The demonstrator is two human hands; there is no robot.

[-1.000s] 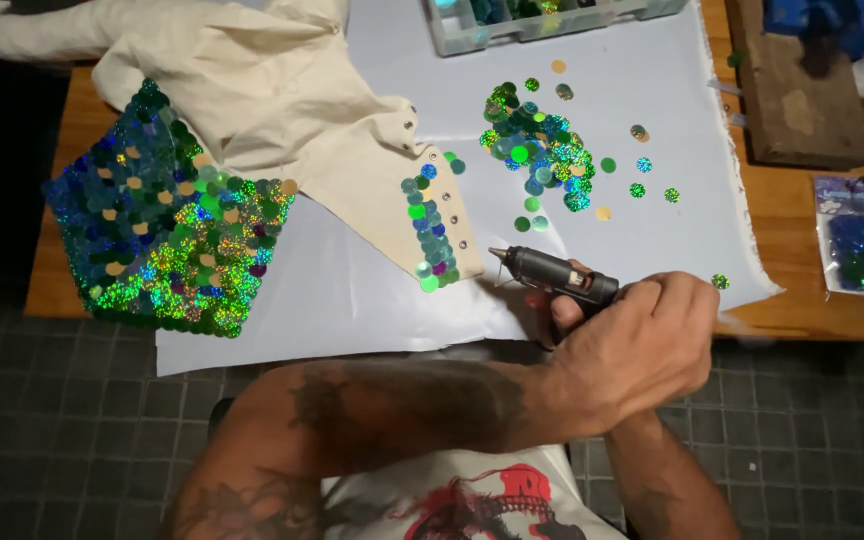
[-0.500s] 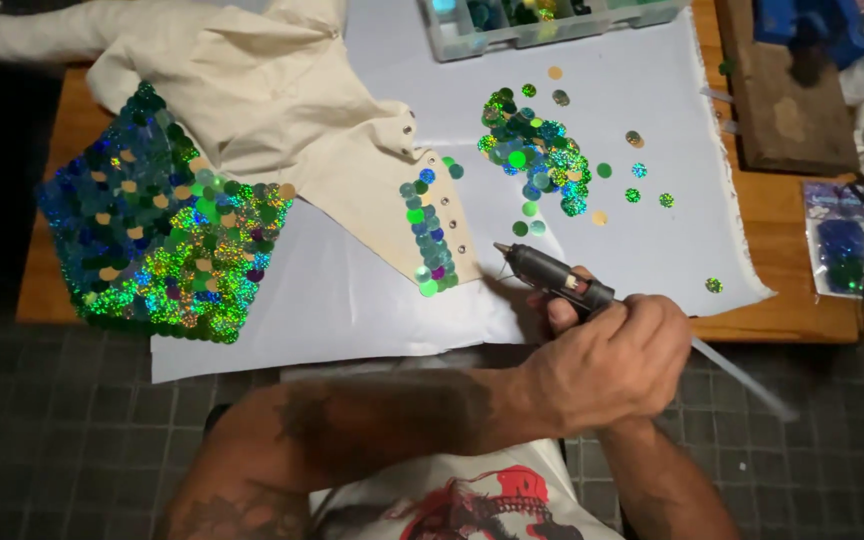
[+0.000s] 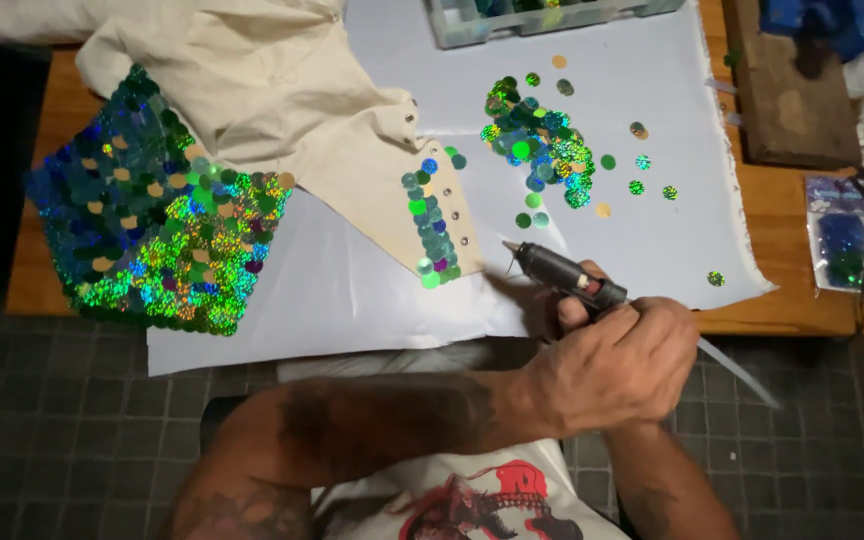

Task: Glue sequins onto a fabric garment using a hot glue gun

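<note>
Hands around black glue gun

The glue gun looks matt black plastic with a metal tip. Loose sequins gleam glossy and holographic on smooth white sheeting. The cream garment is matt cloth, the table bare wood.

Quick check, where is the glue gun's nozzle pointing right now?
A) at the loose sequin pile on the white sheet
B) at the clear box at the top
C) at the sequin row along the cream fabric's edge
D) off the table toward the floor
C: the glue gun, gripped where the hands overlap, aims its tip left toward the sequin row on the cream fabric, short of touching it.
</note>
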